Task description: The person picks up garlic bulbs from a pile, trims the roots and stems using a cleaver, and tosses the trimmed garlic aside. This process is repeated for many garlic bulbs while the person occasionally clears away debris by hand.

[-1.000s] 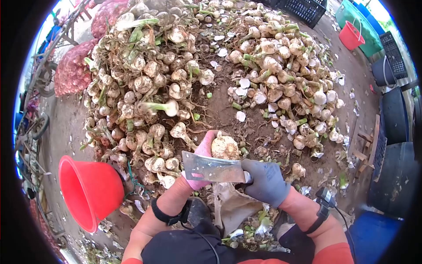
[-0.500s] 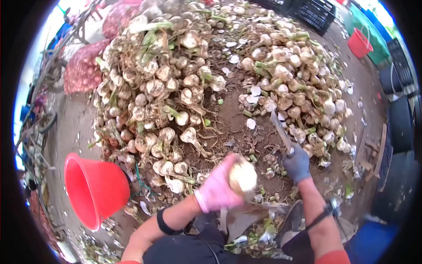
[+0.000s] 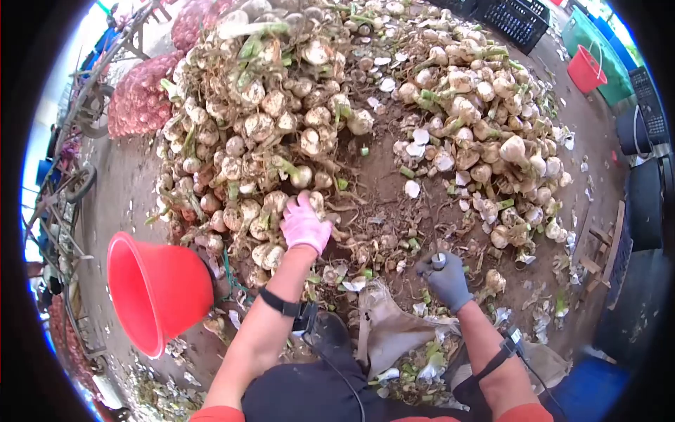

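Note:
My left hand [image 3: 307, 226], in a pink glove, reaches into the near edge of the left garlic pile [image 3: 260, 126]. Its fingers and thumb close around a dirty garlic bulb [image 3: 317, 204] with trailing roots. My right hand [image 3: 446, 283], in a grey glove, is wrapped around a knife [image 3: 438, 261]; only its pale handle end shows clearly, and the blade is not visible. Bare soil with root trimmings lies beyond this hand. A single garlic bulb [image 3: 495, 281] rests on the ground to its right.
A second garlic pile [image 3: 485, 126] spreads on the right. A red bucket [image 3: 179, 299] lies tilted at the left. Red mesh sacks [image 3: 140, 98], black crates [image 3: 513, 24] and a smaller red bucket [image 3: 586, 70] stand farther off. Cloth [image 3: 394, 334] and peelings lie between my legs.
My left hand has let go of the large pale bulb and moved left and forward onto another in the pile. My right hand has moved slightly left and down, turning the knife.

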Demonstrator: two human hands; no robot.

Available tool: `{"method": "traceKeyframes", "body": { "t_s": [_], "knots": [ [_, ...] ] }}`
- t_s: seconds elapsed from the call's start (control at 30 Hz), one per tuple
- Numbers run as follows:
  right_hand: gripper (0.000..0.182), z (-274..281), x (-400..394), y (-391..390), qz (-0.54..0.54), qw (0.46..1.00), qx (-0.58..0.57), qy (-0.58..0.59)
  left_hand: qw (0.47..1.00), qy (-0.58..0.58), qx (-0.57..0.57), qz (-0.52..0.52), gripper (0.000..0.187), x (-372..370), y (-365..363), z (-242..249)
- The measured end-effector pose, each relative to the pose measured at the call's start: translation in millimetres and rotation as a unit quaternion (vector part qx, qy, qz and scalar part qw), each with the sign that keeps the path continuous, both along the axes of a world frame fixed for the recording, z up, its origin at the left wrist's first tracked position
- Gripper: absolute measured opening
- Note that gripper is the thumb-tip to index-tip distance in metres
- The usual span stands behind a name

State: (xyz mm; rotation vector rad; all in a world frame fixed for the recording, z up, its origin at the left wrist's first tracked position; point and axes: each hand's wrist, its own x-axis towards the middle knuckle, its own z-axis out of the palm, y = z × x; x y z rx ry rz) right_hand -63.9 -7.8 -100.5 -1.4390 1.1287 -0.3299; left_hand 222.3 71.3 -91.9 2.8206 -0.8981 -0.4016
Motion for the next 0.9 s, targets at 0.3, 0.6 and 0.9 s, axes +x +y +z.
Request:
{"method": "traceKeyframes", "body": {
  "t_s": [0.3,0.6,0.9],
  "knots": [
    [0.024,53.7,11.6,-5.8,0.109,0.982,-0.123,0.096,0.834,0.405,-0.372,-0.05,0.069,-58.2,2.4,-12.0],
    [0.03,120.3,33.9,-2.4,0.257,0.926,-0.251,0.119,0.85,0.295,-0.363,-0.244,0.082,-74.8,7.9,66.2],
    [0.021,90.7,31.1,8.1,0.268,0.913,-0.298,0.079,0.841,0.384,-0.302,-0.23,0.064,-79.2,8.5,89.0]
  ]
}}
